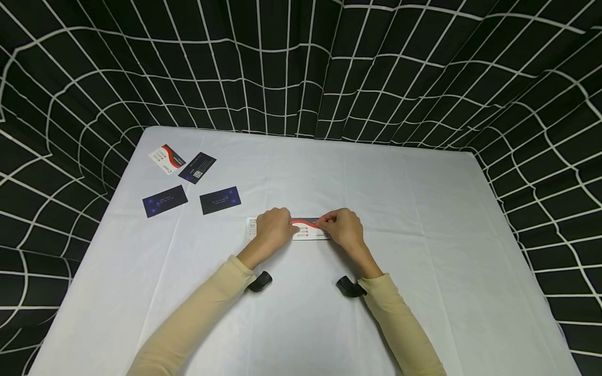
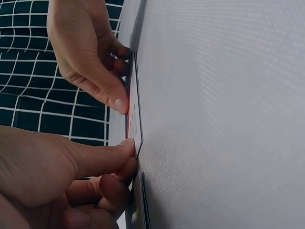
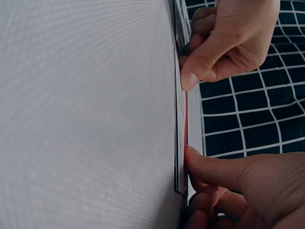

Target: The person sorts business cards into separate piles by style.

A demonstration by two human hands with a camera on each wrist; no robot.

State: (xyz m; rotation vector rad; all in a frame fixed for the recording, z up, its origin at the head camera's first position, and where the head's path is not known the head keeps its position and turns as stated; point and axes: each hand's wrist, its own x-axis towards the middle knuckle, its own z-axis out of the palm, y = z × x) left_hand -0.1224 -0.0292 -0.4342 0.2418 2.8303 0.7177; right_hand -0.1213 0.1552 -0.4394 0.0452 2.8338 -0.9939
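Observation:
A white, red and dark business card [image 1: 308, 231] lies low over the white cloth, between both hands. My left hand [image 1: 274, 228] pinches its left end, thumb on the printed face and the other fingers curled at the edge. At the right end, my right hand [image 1: 345, 227] pinches the same card by thumb and fingers. Left of it sits a white printed card [image 1: 251, 230], partly hidden by my left hand; the left wrist view shows a small stack of cards [image 2: 144, 202] there.
Toward the back left of the table [image 1: 423, 235] lie a white and red card [image 1: 162, 161], a dark card with a square code [image 1: 197, 167], and two dark blue cards, one farther left [image 1: 165, 201] and one nearer [image 1: 220, 200]. A black gridded curtain [image 1: 291, 68] surrounds the table.

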